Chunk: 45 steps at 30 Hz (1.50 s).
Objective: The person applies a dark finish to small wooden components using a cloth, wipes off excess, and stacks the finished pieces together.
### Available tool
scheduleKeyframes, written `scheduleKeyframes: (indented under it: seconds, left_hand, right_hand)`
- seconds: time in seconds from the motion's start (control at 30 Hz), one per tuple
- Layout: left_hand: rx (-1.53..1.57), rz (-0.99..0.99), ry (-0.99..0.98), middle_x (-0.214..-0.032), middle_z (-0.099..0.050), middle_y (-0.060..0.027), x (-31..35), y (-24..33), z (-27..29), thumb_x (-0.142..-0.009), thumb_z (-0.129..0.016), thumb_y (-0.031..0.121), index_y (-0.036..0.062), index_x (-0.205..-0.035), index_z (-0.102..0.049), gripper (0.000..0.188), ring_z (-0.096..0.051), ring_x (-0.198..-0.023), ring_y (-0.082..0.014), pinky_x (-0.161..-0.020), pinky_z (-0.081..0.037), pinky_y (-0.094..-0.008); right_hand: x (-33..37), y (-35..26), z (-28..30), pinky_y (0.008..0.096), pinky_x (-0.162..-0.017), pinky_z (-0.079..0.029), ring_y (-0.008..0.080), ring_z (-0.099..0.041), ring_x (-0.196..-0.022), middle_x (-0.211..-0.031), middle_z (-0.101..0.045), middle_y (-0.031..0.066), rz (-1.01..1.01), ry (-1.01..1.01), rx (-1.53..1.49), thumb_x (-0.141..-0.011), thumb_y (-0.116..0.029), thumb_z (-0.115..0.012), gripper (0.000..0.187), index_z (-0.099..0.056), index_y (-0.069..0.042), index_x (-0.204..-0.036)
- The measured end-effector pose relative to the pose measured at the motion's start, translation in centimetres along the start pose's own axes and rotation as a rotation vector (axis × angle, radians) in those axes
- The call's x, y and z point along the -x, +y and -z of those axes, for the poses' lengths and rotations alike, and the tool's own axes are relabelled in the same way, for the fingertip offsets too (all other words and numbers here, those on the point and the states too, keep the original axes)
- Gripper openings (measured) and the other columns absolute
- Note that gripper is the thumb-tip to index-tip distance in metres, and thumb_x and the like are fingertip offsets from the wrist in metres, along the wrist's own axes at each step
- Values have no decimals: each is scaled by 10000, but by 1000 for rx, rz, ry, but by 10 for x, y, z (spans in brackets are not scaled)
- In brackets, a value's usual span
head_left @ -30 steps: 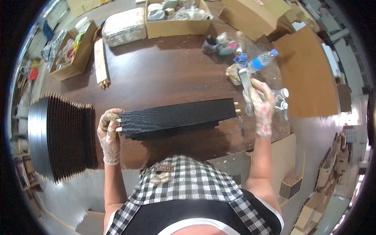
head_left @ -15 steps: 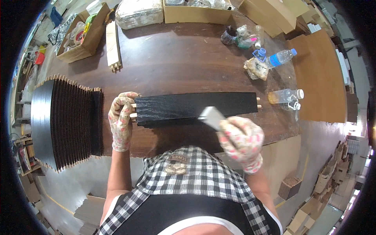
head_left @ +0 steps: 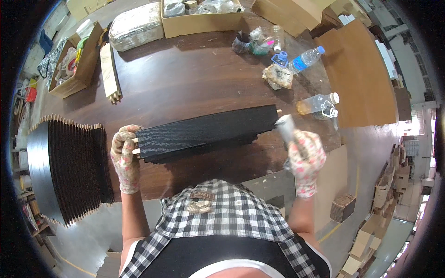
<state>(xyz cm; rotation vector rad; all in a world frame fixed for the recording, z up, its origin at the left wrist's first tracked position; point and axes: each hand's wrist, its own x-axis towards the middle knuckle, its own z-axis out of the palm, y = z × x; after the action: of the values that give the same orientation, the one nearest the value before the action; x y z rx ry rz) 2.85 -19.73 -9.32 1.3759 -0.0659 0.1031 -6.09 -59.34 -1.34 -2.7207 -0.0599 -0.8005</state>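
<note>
A long black slat (head_left: 208,132) with pale dowel pegs at its ends lies in front of me, grain showing on its top face. Beneath its near edge, more black wood sticks out. My left hand (head_left: 124,160), in a flower-patterned glove, is closed around the slat's left end beside the pegs. My right hand (head_left: 306,160), gloved alike, grips a pale grey block (head_left: 285,127) just off the slat's right end; the block is blurred, and I cannot tell whether it touches the wood.
Left stands a tight row of black slats (head_left: 41,162) with pegged ends. Plastic bottles (head_left: 308,60) and a crumpled, stained wad (head_left: 278,76) sit at right on the brown table (head_left: 185,69). Open cartons (head_left: 204,25) and a pale pegged wood bundle (head_left: 110,74) lie along the far side.
My right hand has carried the grey block rightward from above the slat to beyond its right end. The left hand keeps its hold. The whole view has shifted and turned a little.
</note>
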Motion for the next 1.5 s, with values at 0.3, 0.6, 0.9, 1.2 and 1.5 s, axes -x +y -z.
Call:
scheduleKeyframes:
  seconds: [0.3, 0.6, 0.9, 1.2, 1.5]
  left_hand:
    - [-64, -34, 56, -1112, -612, -83, 3, -1, -1, -977, -569, 281, 82, -940, -574, 203, -589, -970, -160, -850, -490, -290]
    - [6, -5, 63, -1095, -616, -105, 3, 9, -6, -925, -627, 197, 58, -908, -588, 145, -582, -999, -182, -897, -451, -317]
    - [40, 70, -33, -1083, -623, -110, -6, 9, -3, -865, -635, 189, 41, -838, -591, 156, -583, -937, -128, -817, -474, -261]
    - [63, -79, -179, -1058, -641, -105, -7, -5, -5, -881, -640, 103, 5, -903, -624, 102, -600, -955, -147, -841, -486, -291]
    - [-128, -232, -143, -1014, -654, -131, -8, 5, -13, -874, -579, 17, -4, -869, -600, 30, -620, -922, -189, -816, -506, -310]
  right_hand:
    - [-72, 147, -100, 362, -812, -524, 258, -670, -913, -996, -686, 98, -280, 92, 7, -852, -201, -696, 211, -695, -86, -1029]
    - [-83, 186, -144, 438, -864, -499, 332, -626, -1015, -1118, -632, 133, -337, -185, 213, -850, -301, -663, 351, -638, -143, -1162]
    - [-124, -12, -20, 272, -819, -532, 163, -627, -960, -1143, -627, 132, -360, -61, -789, -917, -5, -480, 337, -552, -29, -1245]
    - [-72, -175, -116, 443, -978, -475, 352, -597, -1121, -1198, -602, 234, 438, -246, -369, -817, -56, -623, 359, -606, 53, -1159]
    - [-65, -159, -104, 521, -1088, -322, 273, -539, -1220, -1259, -599, 137, 463, -324, 72, -782, -213, -629, 441, -638, -54, -1194]
